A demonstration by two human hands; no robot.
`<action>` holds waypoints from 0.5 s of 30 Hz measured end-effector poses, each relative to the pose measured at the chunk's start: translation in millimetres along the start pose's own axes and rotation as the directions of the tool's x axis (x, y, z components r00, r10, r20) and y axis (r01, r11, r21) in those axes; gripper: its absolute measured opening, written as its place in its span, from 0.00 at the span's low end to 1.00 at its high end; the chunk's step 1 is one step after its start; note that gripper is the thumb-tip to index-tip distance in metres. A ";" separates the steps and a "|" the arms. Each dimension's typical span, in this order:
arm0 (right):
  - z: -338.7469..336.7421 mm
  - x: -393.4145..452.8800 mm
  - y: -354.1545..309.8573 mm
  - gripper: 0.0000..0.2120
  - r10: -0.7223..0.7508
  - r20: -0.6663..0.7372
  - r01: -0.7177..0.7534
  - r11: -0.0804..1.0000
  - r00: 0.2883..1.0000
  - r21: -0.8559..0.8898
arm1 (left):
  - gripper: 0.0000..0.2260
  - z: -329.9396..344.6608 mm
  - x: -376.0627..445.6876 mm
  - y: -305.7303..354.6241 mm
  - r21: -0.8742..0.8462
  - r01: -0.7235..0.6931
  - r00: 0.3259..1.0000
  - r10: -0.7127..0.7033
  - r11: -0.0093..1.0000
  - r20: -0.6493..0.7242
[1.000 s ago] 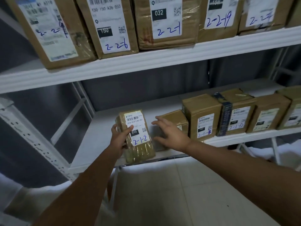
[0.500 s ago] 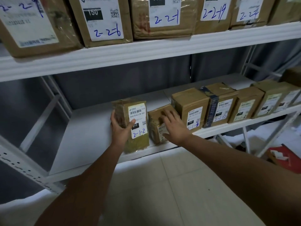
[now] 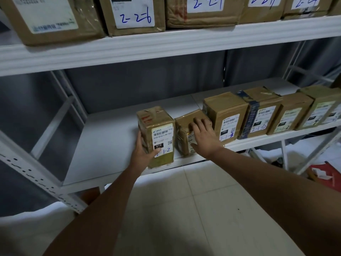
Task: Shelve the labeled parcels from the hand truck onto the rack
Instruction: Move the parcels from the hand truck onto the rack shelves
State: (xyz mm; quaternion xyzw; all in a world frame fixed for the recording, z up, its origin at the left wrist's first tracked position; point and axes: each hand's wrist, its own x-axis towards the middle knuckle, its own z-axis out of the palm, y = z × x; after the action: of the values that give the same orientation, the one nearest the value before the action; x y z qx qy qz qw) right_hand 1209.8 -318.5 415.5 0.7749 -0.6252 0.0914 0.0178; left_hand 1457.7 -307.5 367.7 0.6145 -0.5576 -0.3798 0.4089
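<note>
standing upright at the front edge of the lower shelf (image 3: 114,145), the parcel (image 3: 156,133) marked 2-1-2 shows its white label toward the camera. the left hand (image 3: 143,154) grips it low down: the thumb lies across the front face just under the label's black 010 patch, the fingers wrap round the parcel's left side, and the palm sits against the lower left corner. just right of it, touching or nearly so, lies a small box (image 3: 186,130), tilted. the right hand (image 3: 203,137) rests on that box with fingers straight and spread, fingertips on its top, palm over its front face and label. further right a row of boxes (image 3: 258,111) stands along the shelf, the nearest close beside the right hand's fingers. more boxes sit on the upper shelf (image 3: 166,47), one marked 2-2-6 (image 3: 134,13).
</note>
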 end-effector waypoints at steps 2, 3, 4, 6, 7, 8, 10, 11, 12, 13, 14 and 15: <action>0.1 0.9 -1.0 0.39 0.000 -0.019 0.000 1.000 1.000 -0.024 | 0.48 -2.1 -1.2 -7.5 -0.002 0.019 1.000 -0.019 1.000 -0.015; -0.1 1.4 -1.3 0.39 0.001 -0.027 -0.002 0.999 1.000 -0.032 | 0.47 -1.8 -1.9 -10.5 -0.007 0.030 0.999 -0.031 1.000 -0.024; -0.1 2.4 -1.6 0.40 0.001 -0.030 -0.002 0.999 1.000 -0.037 | 0.46 -1.5 -2.8 -12.7 -0.015 0.041 0.999 -0.041 0.999 -0.024; 0.0 4.4 -1.6 0.40 0.006 -0.027 -0.007 0.999 1.000 -0.037 | 0.46 -0.5 -0.6 -16.2 -0.039 0.044 0.999 -0.045 0.998 -0.003; -0.3 5.3 -1.6 0.41 0.010 -0.023 -0.011 0.999 1.000 -0.035 | 0.46 0.0 1.6 -17.6 -0.042 0.041 0.999 -0.041 0.998 0.004; -0.8 6.5 -1.3 0.41 0.012 -0.024 -0.013 0.999 1.000 -0.034 | 0.46 -0.1 3.4 -17.0 -0.043 0.044 0.999 -0.044 0.998 0.011; -1.9 8.9 -0.5 0.41 0.006 -0.029 -0.007 0.999 1.000 -0.043 | 0.46 0.3 7.2 -16.6 -0.051 0.057 0.998 -0.055 0.997 0.031; -2.7 9.7 -0.4 0.41 0.002 -0.028 -0.004 0.999 1.000 -0.048 | 0.45 0.8 9.4 -17.4 -0.060 0.059 0.998 -0.057 0.996 0.039; -3.1 10.8 -0.2 0.41 -0.001 -0.028 0.000 0.999 1.000 -0.052 | 0.45 1.0 10.7 -17.8 -0.066 0.065 0.997 -0.062 0.996 0.048; -3.5 11.7 0.0 0.41 -0.004 -0.027 0.003 0.999 1.000 -0.054 | 0.45 1.6 12.5 -18.3 -0.073 0.066 0.997 -0.062 0.995 0.055; -3.8 12.6 0.2 0.41 -0.006 -0.026 0.004 0.998 1.000 -0.056 | 0.45 2.7 14.0 -18.7 -0.076 0.067 0.996 -0.063 0.995 0.061; -4.5 13.1 0.2 0.41 -0.005 -0.024 0.004 0.998 1.000 -0.057 | 0.44 4.4 15.5 -18.8 -0.080 0.065 0.996 -0.060 0.995 0.065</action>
State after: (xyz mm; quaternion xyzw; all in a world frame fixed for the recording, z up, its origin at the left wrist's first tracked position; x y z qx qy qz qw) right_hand 1211.7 -330.6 422.0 0.7744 -0.6254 0.0832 0.0476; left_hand 1462.1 -322.5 348.4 0.6023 -0.5347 -0.4339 0.4039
